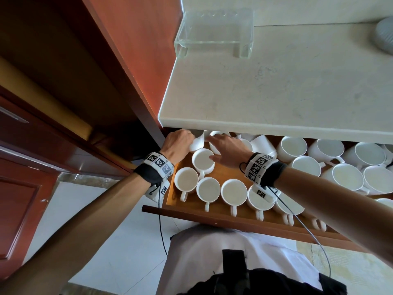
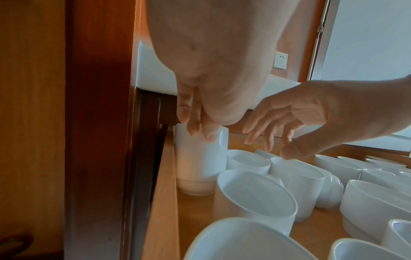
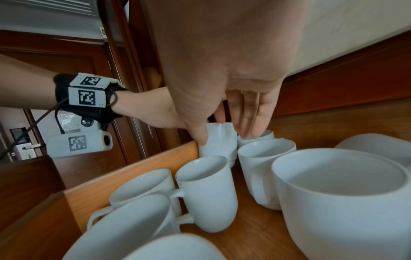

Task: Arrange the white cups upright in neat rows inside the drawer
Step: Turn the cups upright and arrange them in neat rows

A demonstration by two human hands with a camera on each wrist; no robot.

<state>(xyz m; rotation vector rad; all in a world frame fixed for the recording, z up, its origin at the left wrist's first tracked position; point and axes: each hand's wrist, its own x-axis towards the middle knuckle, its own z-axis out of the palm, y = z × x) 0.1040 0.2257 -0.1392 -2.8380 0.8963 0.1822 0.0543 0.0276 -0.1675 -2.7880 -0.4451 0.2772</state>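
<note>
We judge the job roughly half done. At the left end of the drawer (image 1: 212, 218) a front row (image 1: 231, 194) of upright white cups stands rim up with handles toward us, and 2 more upright cups begin a second row behind it. Further right, past the middle, a loose cluster (image 1: 331, 158) of cups remains unsorted: some lean on each other and at least 1 lies tilted under the edge of the bench (image 1: 276, 81). So the back rows and the whole right side are left.

In the far left corner our left hand (image 1: 177, 143) has its grip clamped on the corner cup (image 2: 200, 161), fingertips curled over its top edge. It stands on the drawer floor hard against the left wall; we cannot tell whether it is rim up or upside down.

Just right of it, our right hand (image 1: 227, 149) hovers with its grip apart, fingers straight and spread. Its thumb lies against the side of that same cup, while the fingertips (image 3: 249, 130) reach down over the rim of the neighbouring cup (image 3: 255, 137) behind, holding nothing.
</note>
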